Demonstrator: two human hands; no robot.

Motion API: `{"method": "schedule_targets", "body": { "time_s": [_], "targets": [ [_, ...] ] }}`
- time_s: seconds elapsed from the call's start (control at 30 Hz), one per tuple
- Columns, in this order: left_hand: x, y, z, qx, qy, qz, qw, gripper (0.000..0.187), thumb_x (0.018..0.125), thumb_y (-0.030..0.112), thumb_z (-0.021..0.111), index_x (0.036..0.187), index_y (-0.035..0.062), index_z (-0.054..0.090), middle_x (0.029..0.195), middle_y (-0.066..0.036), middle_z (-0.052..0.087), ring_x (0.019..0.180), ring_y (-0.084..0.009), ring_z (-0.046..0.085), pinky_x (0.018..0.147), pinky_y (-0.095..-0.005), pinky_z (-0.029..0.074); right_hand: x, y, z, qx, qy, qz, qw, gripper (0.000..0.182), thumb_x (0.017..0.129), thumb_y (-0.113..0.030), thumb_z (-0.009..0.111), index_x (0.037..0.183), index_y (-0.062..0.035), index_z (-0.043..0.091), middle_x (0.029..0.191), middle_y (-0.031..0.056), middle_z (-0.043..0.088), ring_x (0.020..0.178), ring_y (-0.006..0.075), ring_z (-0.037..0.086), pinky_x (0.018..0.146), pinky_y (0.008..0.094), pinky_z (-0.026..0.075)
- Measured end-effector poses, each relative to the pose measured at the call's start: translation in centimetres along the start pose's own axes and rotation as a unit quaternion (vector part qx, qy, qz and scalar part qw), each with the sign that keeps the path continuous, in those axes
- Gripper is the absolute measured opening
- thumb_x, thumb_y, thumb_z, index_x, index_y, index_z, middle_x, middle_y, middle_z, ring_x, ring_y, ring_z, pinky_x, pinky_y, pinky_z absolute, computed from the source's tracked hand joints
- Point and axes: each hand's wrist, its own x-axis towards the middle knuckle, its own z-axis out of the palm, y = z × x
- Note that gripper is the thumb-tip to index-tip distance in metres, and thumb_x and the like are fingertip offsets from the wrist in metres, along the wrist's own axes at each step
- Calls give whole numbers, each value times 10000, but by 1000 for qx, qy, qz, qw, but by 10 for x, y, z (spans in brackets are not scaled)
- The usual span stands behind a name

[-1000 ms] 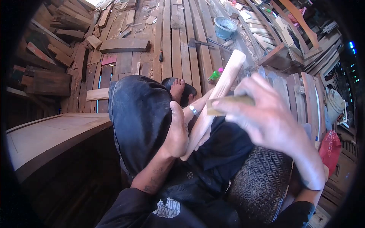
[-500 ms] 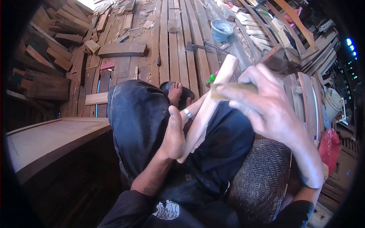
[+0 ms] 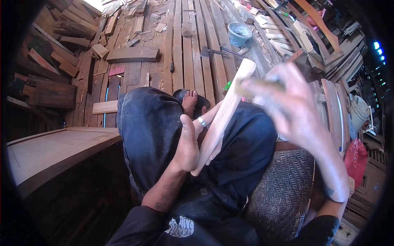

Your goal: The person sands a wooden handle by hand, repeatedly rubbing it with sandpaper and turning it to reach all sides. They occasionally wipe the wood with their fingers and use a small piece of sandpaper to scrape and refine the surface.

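My left hand [image 3: 191, 143] is wrapped round the lower part of a pale wooden piece [image 3: 225, 112], with the thumb up along its side and a ring on one finger. The piece slants up and to the right above my lap. Smeared by motion, my right hand [image 3: 291, 102] grips what looks like a folded piece of sandpaper [image 3: 262, 86], yellowish brown. Its front edge lies at the upper part of the wooden piece; whether it touches the wood is too blurred to tell.
On the plank floor ahead lie a hammer-like tool [image 3: 211, 51], a dark-handled tool [image 3: 172, 67] and a thick board [image 3: 132, 54]. A blue bucket [image 3: 239, 35] stands farther off. A wooden panel [image 3: 61, 147] is at my left, a woven seat [image 3: 283, 188] beneath me.
My right hand and the sandpaper have shifted slightly up and right along the wooden piece and are more blurred. The left hand keeps its hold; the wood's top has moved slightly left.
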Motion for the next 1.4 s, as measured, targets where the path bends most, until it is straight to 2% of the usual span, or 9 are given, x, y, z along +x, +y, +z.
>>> {"method": "schedule_targets", "body": {
  "time_s": [0.37,0.43,0.5,0.6,0.7,0.8,0.93,1.17,1.4],
  "targets": [
    [-2,-8,-2,-14,-32,11,999,1071,1050,809,165,1467,-116,504,847,-100,642,444,-83,528,390,-202,454,-5,-3,13,69,15,-74,995,467,844,-89,824,1302,-175,799,1003,81,687,924,265,607,818,406,506],
    [-5,-6,1,-44,-34,2,998,927,1106,701,236,1466,-112,498,853,-109,637,443,-91,534,388,-212,453,-2,7,8,24,7,-63,998,459,847,-79,813,1299,-158,797,992,85,659,920,269,598,806,410,508],
    [-6,1,2,-55,-45,-3,997,787,1147,586,301,1460,-108,496,860,-117,632,443,-100,538,388,-222,453,4,20,3,-72,137,-44,987,443,872,-67,785,1310,-136,789,932,70,612,887,254,581,776,380,495],
    [-8,4,3,-97,-62,-15,993,530,1179,353,391,1420,-104,506,882,-138,627,445,-121,550,392,-242,456,-2,2,11,-22,101,-55,993,457,870,-53,772,1320,-130,783,967,77,624,883,253,581,765,372,493],
    [-8,0,-2,-112,-75,-18,991,534,1179,311,415,1577,-45,439,904,-101,635,497,-125,574,437,-249,470,-10,-8,17,-12,55,-93,994,464,870,-70,785,1328,-146,783,1015,82,643,906,256,581,776,361,493],
    [-8,1,-1,-112,-80,-18,990,534,1182,331,405,1558,-46,454,903,-108,634,502,-132,581,436,-255,468,4,14,2,-111,137,-53,983,457,872,-94,800,1322,-169,789,1024,58,649,934,236,572,776,346,493],
    [-6,2,-2,-128,-85,-10,988,547,1185,343,391,1559,-53,441,908,-110,633,511,-136,588,447,-257,473,-10,-14,26,17,54,-90,994,444,885,-86,797,1322,-164,785,1012,76,642,923,249,577,782,367,499],
    [-3,-1,-2,-120,-103,-16,987,531,1188,353,376,1538,-42,439,928,-109,631,528,-141,600,459,-254,481,1,0,9,-10,131,-44,990,427,852,-38,802,1270,-117,771,1022,105,642,949,284,614,825,404,516],
    [-2,-1,-3,-104,-107,-12,989,519,1192,347,364,1544,-27,438,936,-102,629,580,-134,605,518,-256,503,1,3,5,-32,128,-11,991,355,869,5,814,1207,-65,729,1215,179,599,1025,323,678,865,430,579]
  ]
}}
